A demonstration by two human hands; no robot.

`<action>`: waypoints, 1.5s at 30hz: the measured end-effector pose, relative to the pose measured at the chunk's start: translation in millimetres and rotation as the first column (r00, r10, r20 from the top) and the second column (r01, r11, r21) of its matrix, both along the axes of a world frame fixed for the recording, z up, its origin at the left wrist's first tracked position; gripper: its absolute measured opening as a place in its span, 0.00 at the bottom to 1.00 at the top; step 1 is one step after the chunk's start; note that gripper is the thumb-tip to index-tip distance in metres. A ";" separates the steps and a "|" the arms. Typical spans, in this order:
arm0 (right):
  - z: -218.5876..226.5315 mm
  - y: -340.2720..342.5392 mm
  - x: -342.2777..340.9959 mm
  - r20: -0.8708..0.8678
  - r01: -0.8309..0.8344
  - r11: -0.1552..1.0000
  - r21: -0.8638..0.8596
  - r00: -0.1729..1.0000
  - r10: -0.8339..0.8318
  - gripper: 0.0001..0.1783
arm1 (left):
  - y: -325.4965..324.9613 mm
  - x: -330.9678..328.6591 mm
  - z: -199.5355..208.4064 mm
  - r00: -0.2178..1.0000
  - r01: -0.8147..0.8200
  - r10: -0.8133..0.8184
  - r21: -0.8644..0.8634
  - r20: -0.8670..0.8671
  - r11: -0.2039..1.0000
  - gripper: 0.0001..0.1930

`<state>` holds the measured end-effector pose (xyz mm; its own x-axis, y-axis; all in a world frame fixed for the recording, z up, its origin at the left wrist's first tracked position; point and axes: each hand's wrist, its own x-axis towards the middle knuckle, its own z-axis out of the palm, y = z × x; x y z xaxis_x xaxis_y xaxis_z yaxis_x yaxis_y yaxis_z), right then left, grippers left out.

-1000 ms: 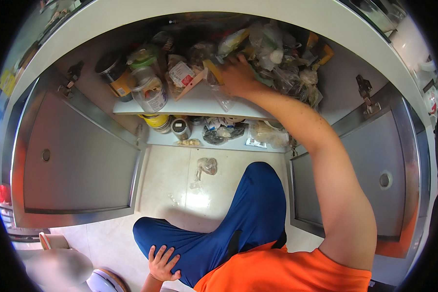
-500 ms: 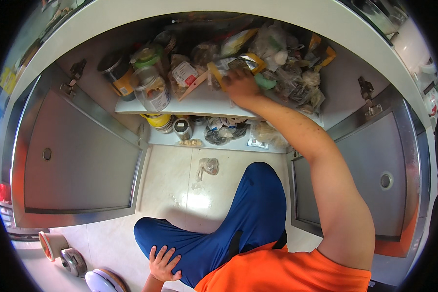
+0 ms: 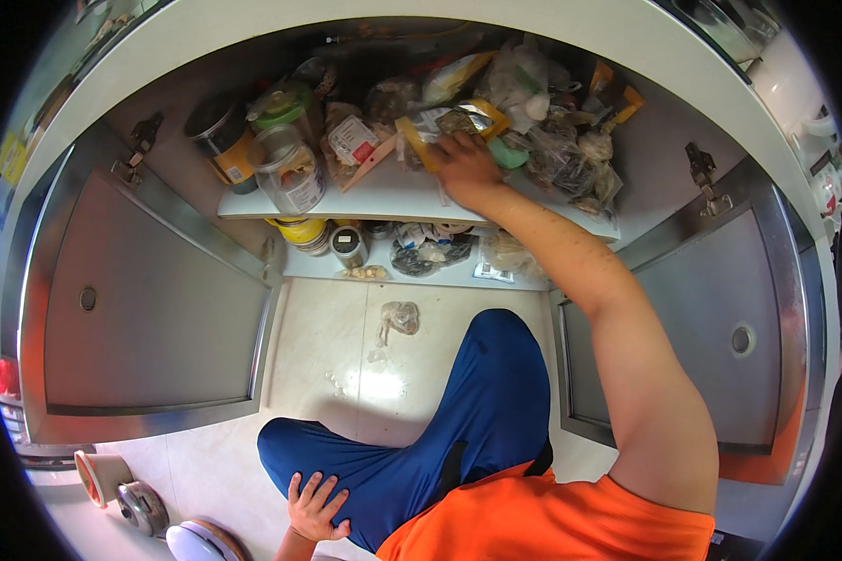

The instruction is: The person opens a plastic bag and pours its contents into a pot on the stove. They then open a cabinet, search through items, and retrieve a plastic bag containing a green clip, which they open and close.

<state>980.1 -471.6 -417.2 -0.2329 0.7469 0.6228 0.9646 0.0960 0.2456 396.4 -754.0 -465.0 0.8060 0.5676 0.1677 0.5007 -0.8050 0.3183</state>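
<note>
My right hand (image 3: 466, 175) reaches onto the cabinet's upper shelf. Its fingers bend over the front of a yellow-edged clear and silver packet (image 3: 485, 114); the thumb is hard to make out. Left of that packet lies a clear bag with a white and red label (image 3: 351, 140), a flat pinkish strip (image 3: 370, 165) leaning beside it. A pale green bag (image 3: 507, 154) sits just right of my fingers. Low in the view, my left hand (image 3: 318, 506) lies on my blue-trousered leg, fingers spread, holding nothing.
Clear jars (image 3: 290, 168) and a dark canister (image 3: 220, 140) stand at the upper shelf's left; crumpled plastic bags (image 3: 571, 154) crowd its right. The lower shelf (image 3: 299, 266) holds tins and bags. Open doors (image 3: 150, 309) flank me. A small knotted bag (image 3: 400, 318) lies on the floor.
My right hand stays at the yellow-edged packet, with barely any shift of its fingers. The view moves slightly; my left hand keeps its place on my leg.
</note>
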 end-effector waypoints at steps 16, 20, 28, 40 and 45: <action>-95.8 -79.9 -156.7 -0.656 -0.485 0.715 -0.503 0.753 0.051 0.14 | 7.8 5.1 -1.9 0.999 0.032 -0.032 -0.001 0.030 0.999 0.23; -222.8 -81.4 -197.5 -0.324 -0.176 0.366 -0.914 0.859 -0.397 0.27 | 8.2 7.6 -2.1 0.998 0.057 -0.058 0.021 0.032 0.998 0.23; -289.9 -135.6 -221.7 -0.165 0.048 0.252 -0.967 0.636 -0.754 0.43 | -9.4 -6.0 -6.3 1.000 0.017 -0.017 -0.015 0.008 1.000 0.24; -234.9 -58.7 -152.1 -0.464 -0.488 0.485 -0.725 -0.174 -0.869 0.07 | 6.8 -9.8 -10.7 0.997 0.038 -0.037 -0.011 0.065 0.999 0.23; -208.3 -25.0 -108.5 -0.514 -0.578 0.725 -0.374 -0.522 -0.681 0.15 | 7.0 -9.4 -10.3 0.995 0.027 -0.028 0.013 0.096 1.000 0.23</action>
